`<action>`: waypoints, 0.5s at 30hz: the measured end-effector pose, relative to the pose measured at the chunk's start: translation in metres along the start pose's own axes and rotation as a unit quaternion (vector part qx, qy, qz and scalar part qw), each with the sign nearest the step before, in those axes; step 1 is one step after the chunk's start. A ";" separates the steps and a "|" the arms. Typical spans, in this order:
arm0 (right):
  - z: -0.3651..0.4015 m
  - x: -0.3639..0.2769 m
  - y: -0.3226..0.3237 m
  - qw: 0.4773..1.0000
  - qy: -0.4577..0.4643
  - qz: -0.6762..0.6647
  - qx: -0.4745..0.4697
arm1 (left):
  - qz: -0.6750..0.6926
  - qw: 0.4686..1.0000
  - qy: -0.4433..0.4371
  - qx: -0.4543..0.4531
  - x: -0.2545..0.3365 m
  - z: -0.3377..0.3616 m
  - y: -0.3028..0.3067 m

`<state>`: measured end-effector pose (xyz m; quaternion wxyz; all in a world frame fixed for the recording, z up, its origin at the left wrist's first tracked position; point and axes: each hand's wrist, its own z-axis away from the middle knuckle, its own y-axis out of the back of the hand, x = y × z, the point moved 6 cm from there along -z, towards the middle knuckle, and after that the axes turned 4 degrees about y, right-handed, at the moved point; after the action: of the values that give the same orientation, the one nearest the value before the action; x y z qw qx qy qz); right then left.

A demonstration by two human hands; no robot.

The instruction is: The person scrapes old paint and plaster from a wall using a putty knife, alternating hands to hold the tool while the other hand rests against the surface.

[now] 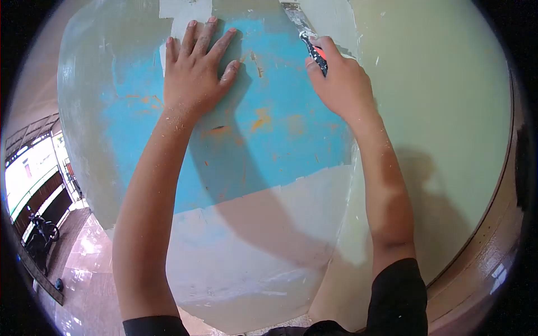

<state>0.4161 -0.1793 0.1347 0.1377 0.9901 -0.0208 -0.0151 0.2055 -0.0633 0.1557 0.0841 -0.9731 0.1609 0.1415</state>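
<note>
My left hand (196, 78) lies with fingers spread against a large board (224, 257), which has a bright blue patch (291, 134) with orange marks and scratches. Up and to the right, my right hand (339, 78) grips a scraper (305, 33) by its black and red handle, which is spotted with white. The blade of the scraper points up and to the left, over the pale coated part at the top of the board. Whether the blade's edge touches the surface cannot be made out.
A pale green surface (443, 84) extends at the right, up to a dark curved edge. At the far left are a parked motorcycle (42, 229), a railing and shiny floor tiles (95, 269). Shadows of my arms fall across the board.
</note>
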 end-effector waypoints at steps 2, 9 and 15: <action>0.000 0.000 0.000 1.000 0.001 0.003 0.002 | -0.003 1.000 0.002 -0.001 0.000 0.000 0.000; -0.005 -0.002 0.001 1.000 0.008 -0.003 0.000 | 0.005 1.000 -0.001 -0.002 0.001 0.000 0.000; 0.000 -0.008 0.005 1.000 0.015 0.003 -0.005 | 0.007 1.000 0.001 -0.002 0.000 0.000 0.001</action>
<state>0.4075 -0.1838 0.1367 0.1428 0.9895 -0.0215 0.0001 0.2056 -0.0639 0.1557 0.0807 -0.9722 0.1679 0.1418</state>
